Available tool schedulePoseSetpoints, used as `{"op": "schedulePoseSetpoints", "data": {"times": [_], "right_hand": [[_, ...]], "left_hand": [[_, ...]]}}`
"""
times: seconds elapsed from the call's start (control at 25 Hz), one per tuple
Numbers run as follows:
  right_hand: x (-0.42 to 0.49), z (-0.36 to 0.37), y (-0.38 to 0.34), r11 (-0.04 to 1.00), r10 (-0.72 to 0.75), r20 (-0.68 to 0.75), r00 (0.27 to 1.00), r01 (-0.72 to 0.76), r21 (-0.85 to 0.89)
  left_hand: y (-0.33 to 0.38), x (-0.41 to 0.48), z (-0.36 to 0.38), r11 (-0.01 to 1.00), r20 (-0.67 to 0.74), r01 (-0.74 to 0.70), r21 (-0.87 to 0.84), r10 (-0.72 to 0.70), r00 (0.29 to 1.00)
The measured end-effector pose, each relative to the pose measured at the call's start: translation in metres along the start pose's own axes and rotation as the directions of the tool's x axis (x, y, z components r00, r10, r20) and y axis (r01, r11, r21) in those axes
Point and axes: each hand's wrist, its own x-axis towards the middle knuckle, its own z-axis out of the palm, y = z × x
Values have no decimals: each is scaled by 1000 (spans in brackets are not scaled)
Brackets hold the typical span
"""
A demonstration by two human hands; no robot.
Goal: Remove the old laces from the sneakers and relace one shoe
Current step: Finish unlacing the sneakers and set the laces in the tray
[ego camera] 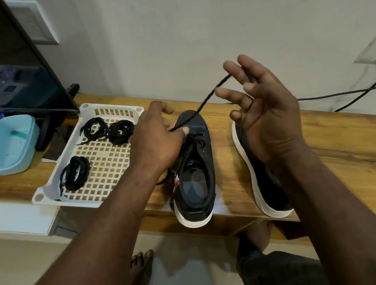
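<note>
So the left hand (160,136) is down on the front of the laced sneaker (191,165). Its fingers curl over the toe end, gripping it, and the thumb sits right where the black lace (201,105) comes out of the top eyelets. The right hand (266,112) is up in the air and about half open, fingers spread and loosely bent. The far end of the lace is caught between a couple of those fingers, can't tell exactly which. The lace runs tight on a diagonal, from the shoe up and right to that hand.

The laced sneaker is black with a white sole and stands upright on the wooden table (338,146). Its heel is at the near edge and its toe points at the wall, so the long axis runs near to far. The second sneaker (262,180) lies just to its right, tipped on its side, lined up the same way. The right hand and forearm hide most of it.

To the left there's a white slotted tray (103,158) with three coiled lace bundles (75,172).
</note>
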Motion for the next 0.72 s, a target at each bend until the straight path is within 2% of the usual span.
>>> {"op": "schedulePoseSetpoints", "data": {"times": [0.04, 0.08, 0.12, 0.16, 0.2, 0.28, 0.4, 0.52, 0.6, 0.68, 0.72], "right_hand": [[1, -1, 2, 966, 17, -44, 999, -28, -259], [1, -2, 8, 813, 31, -60, 998, -60, -580], [-2, -2, 15, 570, 68, -27, 997, -61, -819], [-5, -2, 24, 368, 111, 17, 994, -25, -930], [-7, -2, 31, 294, 123, 41, 991, 3, -956], [-7, 3, 32, 311, 47, 40, 998, 23, -950], [0, 11, 31, 296, -58, 59, 997, 74, -952], [-4, 16, 38, 409, -33, 159, 987, 158, -899], [-6, 18, 39, 492, -21, 149, 989, 140, -859], [-6, 19, 40, 506, -16, 133, 991, 123, -854], [-6, 20, 40, 475, -6, 150, 989, 134, -870]], "left_hand": [[-2, -2, -3, 999, 20, 30, 14, -30, 999], [-4, -3, -4, 998, 81, 58, 10, -58, 995], [-6, -5, -5, 997, 174, 75, 11, -76, 982], [-6, -8, -6, 997, 266, 79, 19, -81, 960], [-7, -11, -6, 997, 329, 74, 28, -79, 941], [-9, -11, -7, 997, 350, 78, 20, -80, 933], [-12, -10, -12, 976, 336, 208, -70, -174, 926], [-12, -11, -13, 935, 350, 327, -136, -263, 899], [-13, -11, -13, 923, 353, 353, -152, -283, 892], [-14, -10, -12, 909, 356, 378, -173, -300, 885], [-14, -10, -11, 903, 358, 388, -182, -307, 882]]}}
